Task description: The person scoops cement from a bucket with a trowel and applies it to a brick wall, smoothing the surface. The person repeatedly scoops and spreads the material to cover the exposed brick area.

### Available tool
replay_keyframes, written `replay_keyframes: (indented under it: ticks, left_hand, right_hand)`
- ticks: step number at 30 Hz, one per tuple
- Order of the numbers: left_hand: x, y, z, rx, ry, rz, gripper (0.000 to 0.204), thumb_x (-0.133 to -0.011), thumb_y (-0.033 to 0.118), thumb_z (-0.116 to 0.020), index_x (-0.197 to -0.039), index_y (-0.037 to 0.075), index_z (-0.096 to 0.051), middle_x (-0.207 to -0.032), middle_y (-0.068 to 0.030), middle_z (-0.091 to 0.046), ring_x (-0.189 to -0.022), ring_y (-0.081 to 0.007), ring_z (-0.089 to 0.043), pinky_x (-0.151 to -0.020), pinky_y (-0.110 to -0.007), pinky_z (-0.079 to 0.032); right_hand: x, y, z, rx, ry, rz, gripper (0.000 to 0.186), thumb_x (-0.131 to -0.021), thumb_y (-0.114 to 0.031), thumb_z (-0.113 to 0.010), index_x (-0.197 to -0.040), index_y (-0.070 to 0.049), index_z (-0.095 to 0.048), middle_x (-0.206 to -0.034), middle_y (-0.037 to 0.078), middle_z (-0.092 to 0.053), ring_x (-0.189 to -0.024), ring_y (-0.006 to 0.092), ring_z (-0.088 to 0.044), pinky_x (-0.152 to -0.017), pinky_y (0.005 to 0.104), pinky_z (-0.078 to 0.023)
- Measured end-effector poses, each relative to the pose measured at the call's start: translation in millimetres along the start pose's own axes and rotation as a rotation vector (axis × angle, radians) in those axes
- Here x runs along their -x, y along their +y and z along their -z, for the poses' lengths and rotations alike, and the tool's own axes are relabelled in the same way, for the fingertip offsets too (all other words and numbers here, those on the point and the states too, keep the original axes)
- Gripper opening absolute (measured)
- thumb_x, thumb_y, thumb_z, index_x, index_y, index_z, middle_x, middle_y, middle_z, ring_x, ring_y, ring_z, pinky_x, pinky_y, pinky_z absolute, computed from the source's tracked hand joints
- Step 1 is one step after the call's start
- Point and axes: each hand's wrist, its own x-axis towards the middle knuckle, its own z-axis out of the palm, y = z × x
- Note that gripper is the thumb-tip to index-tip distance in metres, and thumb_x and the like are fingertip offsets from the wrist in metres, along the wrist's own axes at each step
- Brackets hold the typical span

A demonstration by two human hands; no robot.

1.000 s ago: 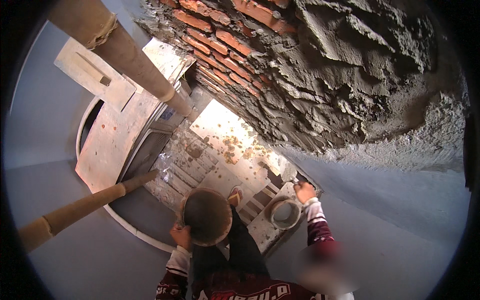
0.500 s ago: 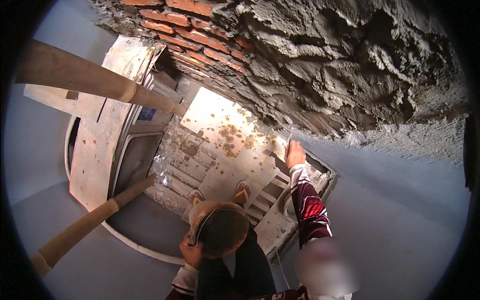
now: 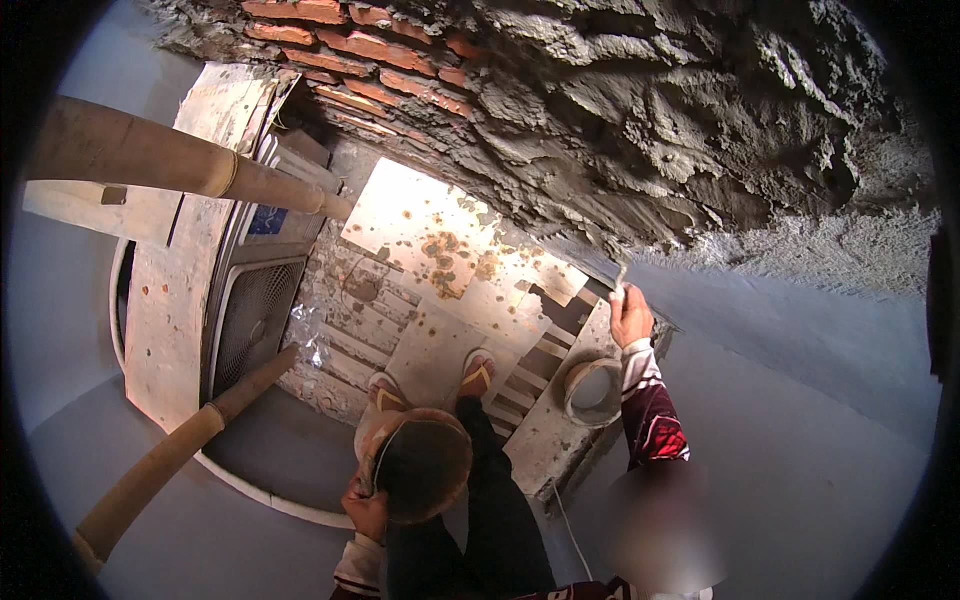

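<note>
Right hand (image 3: 630, 315) is closed around a trowel (image 3: 619, 277) whose tip meets the lower edge of the wet mortar (image 3: 700, 130) on the wall. Left hand (image 3: 366, 508) grips the rim of a round pan (image 3: 425, 462) at waist height. Red bricks (image 3: 330, 40) show bare above the plastered part. Both feet in sandals (image 3: 478, 374) stand on a stained plank platform (image 3: 440, 300); a bucket (image 3: 592, 390) sits beside them. Two poles (image 3: 150, 160) cross at left, grey floor (image 3: 800, 420) far below.
</note>
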Motion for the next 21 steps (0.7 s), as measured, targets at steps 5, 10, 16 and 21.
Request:
replay_keyframes:
  ticks: [5, 10, 16, 21]
  left_hand:
    - [-4, 14, 4, 0.028, 0.01, 0.02, 0.037, -0.07, -0.005, -0.057, -0.106, -0.007, -0.065, -0.094, -0.003, -0.067, -0.085, -0.0107, -0.06, -0.082, -0.027, -0.048]
    - [-6, 27, -2, 0.064, 0.036, 0.009, 0.038, -0.07, -0.007, -0.056, -0.107, -0.006, -0.064, -0.093, -0.0032, -0.066, -0.084, -0.0111, -0.06, -0.081, -0.026, -0.047]
    - [-5, 25, -2, -0.058, 0.033, 0.022, 0.039, -0.07, -0.007, -0.056, -0.109, -0.008, -0.065, -0.094, -0.004, -0.067, -0.083, -0.0111, -0.06, -0.08, -0.026, -0.048]
    - [-2, -2, 6, -0.08, 0.009, 0.008, 0.045, -0.07, -0.006, -0.057, -0.115, -0.009, -0.064, -0.097, -0.004, -0.067, -0.085, -0.0107, -0.061, -0.081, -0.026, -0.049]
  right_hand:
    - [21, 15, 24, 0.073, 0.051, 0.002, 0.029, -0.091, -0.027, -0.059, -0.109, -0.004, -0.057, -0.097, 0.02, -0.06, -0.085, 0.0412, -0.06, -0.072, 0.0471, -0.048]
    - [57, 12, 13, 0.156, 0.04, 0.01, 0.027, -0.09, -0.025, -0.06, -0.105, -0.004, -0.054, -0.092, 0.019, -0.056, -0.081, 0.0407, -0.058, -0.069, 0.048, -0.047]
    - [25, -62, -48, 0.094, -0.214, 0.025, 0.03, -0.087, -0.026, -0.065, -0.108, -0.008, -0.053, -0.098, 0.019, -0.058, -0.086, 0.0421, -0.06, -0.071, 0.0501, -0.049]
    - [-26, -69, -97, 0.111, -0.087, -0.066, 0.029, -0.085, -0.026, -0.066, -0.103, -0.009, -0.052, -0.097, 0.02, -0.058, -0.087, 0.0437, -0.06, -0.071, 0.0528, -0.048]
